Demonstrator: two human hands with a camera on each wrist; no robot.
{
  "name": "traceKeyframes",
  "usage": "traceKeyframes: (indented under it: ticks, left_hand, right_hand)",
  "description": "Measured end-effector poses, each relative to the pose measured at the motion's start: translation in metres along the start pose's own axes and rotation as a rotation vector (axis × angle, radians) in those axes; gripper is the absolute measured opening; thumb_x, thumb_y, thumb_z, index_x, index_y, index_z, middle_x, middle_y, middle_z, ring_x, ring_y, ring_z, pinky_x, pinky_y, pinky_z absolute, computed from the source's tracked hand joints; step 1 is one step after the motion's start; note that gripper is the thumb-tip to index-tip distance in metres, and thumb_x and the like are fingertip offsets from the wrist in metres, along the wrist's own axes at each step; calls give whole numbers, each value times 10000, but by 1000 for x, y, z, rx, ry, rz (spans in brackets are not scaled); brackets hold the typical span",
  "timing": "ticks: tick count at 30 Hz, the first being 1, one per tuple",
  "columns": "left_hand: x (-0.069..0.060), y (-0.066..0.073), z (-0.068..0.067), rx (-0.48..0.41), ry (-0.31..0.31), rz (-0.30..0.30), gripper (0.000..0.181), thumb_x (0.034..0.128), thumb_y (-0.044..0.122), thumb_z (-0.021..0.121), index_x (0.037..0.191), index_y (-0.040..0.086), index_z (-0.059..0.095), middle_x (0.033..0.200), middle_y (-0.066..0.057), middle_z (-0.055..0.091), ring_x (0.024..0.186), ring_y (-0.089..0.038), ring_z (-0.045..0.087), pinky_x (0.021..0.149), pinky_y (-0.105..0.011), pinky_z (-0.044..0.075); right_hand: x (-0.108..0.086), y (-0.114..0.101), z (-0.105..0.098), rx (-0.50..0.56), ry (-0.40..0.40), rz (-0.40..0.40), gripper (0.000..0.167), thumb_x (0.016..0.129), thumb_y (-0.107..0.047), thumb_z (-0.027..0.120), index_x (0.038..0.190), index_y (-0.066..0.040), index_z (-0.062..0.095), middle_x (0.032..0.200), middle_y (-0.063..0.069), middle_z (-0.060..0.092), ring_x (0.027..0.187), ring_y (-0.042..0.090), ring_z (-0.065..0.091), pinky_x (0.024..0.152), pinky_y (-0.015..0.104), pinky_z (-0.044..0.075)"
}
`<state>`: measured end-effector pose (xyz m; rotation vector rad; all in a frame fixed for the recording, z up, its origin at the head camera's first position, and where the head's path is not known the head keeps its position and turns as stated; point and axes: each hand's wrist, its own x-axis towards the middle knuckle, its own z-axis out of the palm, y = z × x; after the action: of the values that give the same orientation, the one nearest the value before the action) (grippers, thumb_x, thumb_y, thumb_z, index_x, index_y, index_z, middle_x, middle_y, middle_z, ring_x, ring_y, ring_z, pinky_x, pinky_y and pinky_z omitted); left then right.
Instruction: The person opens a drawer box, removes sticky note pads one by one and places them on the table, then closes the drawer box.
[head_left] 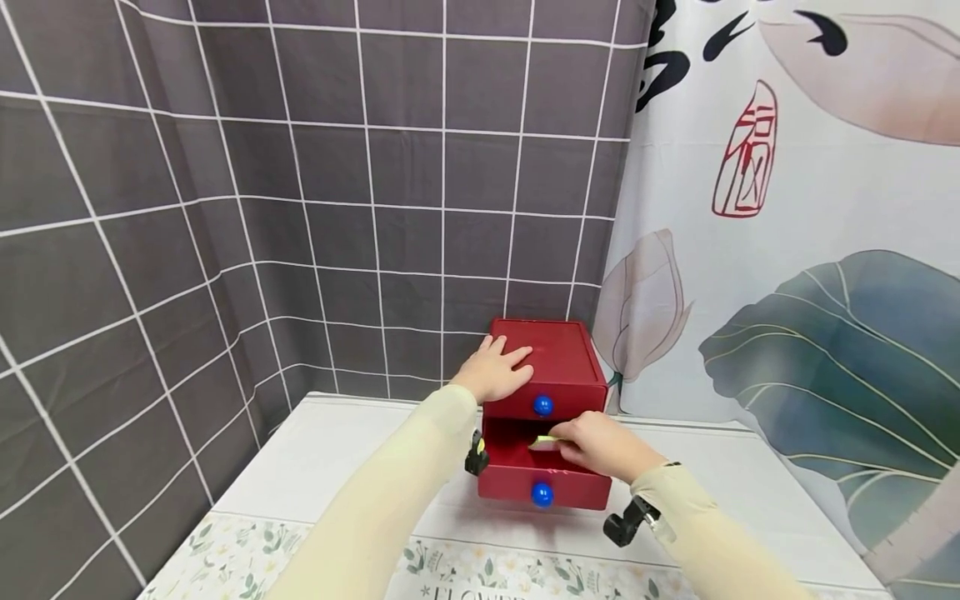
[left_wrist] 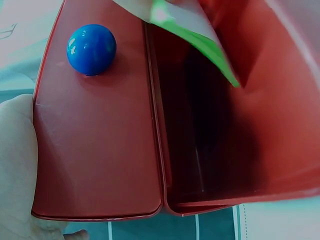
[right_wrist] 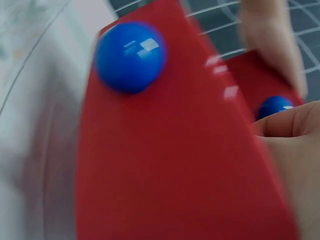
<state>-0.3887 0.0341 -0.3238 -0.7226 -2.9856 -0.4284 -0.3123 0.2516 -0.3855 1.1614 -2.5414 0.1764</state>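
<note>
A small red two-drawer box (head_left: pixel 558 354) has its lower drawer (head_left: pixel 502 483) pulled out and its upper drawer (left_wrist: pixel 100 135) closed. Each drawer front carries a round blue knob (head_left: pixel 542 495). On top of the box rests my left hand (head_left: pixel 495 371), fingers spread and straight. My right hand (head_left: pixel 600 446) reaches over the lower drawer and pinches a thin, flat green-and-white piece (head_left: pixel 543 443) between thumb and fingers. In the left wrist view this piece (left_wrist: pixel 202 37) hangs at an angle inside the drawer's opening; its exact kind cannot be told.
The box stands on a white tabletop (head_left: pixel 360 433) with a floral-printed strip (head_left: pixel 480 562) along the near side. Behind is a dark grey curtain (head_left: pixel 405 233) with white grid lines. A white curtain (head_left: pixel 675 358) with leaf prints hangs at the right.
</note>
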Motion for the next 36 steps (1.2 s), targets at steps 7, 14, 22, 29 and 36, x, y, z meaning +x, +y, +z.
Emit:
traceKeyframes:
  ticks: [7,14,22,29,36]
  left_hand:
    - [-1,-1,0,-7,11,6,597,1000,518,336,1569,346,383,1662,-145,232,1542,-385,115,1212,-526,234]
    - [-3,-1,-1,-16,18,17,598,1000,513,341,1568,334,390,1658,-152,240,1539,-392,126,1212,-524,236]
    - [-3,0,-1,-24,19,18,599,1001,513,354,1570,327,388,1658,-150,240,1538,-389,129,1204,-535,251]
    - [-3,1,1,-19,20,21,599,999,514,332,1568,338,389,1659,-150,238,1541,-388,121,1212,-518,240]
    - [-2,-2,1,-21,28,17,599,998,517,341,1567,337,392,1658,-145,243,1539,-387,129,1203,-522,260]
  right_hand:
    - [-20,-5,0,93,237,140,136,866,-75,749,989,-133,756,798,-113,678,657,6,557,616,230,533]
    - [-37,-8,4,220,443,273,199,857,14,720,984,-129,773,761,-88,655,654,-7,510,571,205,491]
    - [-54,-10,6,329,589,428,197,869,54,705,1039,-21,769,912,83,763,751,42,670,666,137,545]
    - [-75,-8,14,475,703,638,176,934,17,666,1093,50,733,928,164,760,785,-10,673,693,99,525]
    - [-93,3,18,591,884,845,197,969,-6,619,1108,104,703,733,-210,679,687,-34,611,615,112,492]
